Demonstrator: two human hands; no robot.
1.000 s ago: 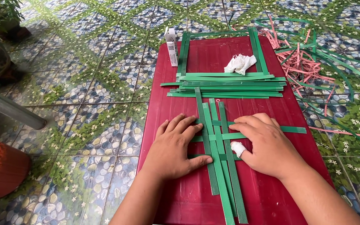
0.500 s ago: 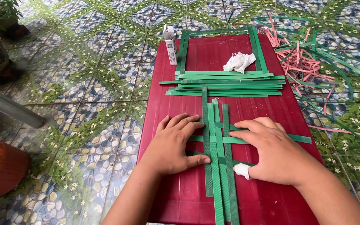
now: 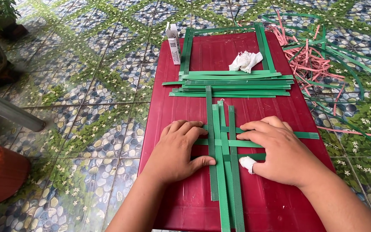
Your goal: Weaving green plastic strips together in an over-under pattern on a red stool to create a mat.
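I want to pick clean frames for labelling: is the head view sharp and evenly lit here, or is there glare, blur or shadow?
Head view: soft, even daylight, with only faint shadows under the left hand and right hand; the green strips and red board look sharp, with a mild sheen on the board; no obvious motion blur; tile lines bend slightly towards the edges.

Left hand (image 3: 177,148) and right hand (image 3: 275,150) press flat on crossed green strips (image 3: 222,141) on the red tabletop (image 3: 181,107).
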